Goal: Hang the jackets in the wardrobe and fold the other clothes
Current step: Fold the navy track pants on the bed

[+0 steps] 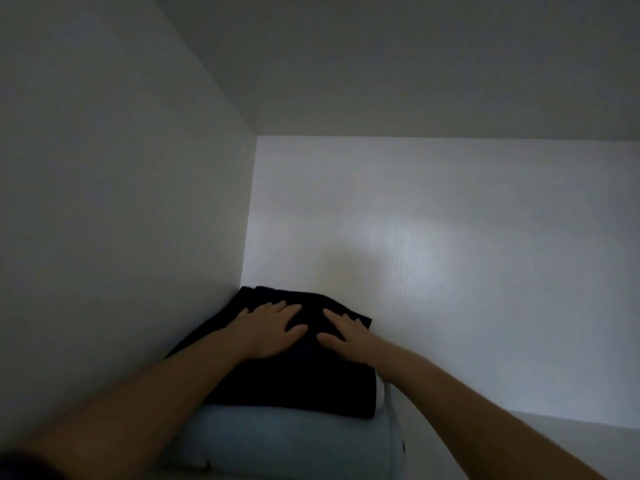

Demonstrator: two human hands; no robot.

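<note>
A folded black garment [301, 382] lies on top of a folded light blue garment [284, 441] in the back left corner of a dim white wardrobe compartment. My left hand [266, 329] rests flat on the black garment, fingers spread, palm down. My right hand [349, 336] lies flat beside it on the same garment, fingers also apart. Neither hand grips the cloth. Both forearms reach in from the bottom of the view and hide part of the stack.
The compartment's left wall [121, 237] stands right against the stack. The back wall [450, 271] is close behind it. A white panel [415, 64] closes the top. The shelf floor [554, 441] stretches to the right of the stack.
</note>
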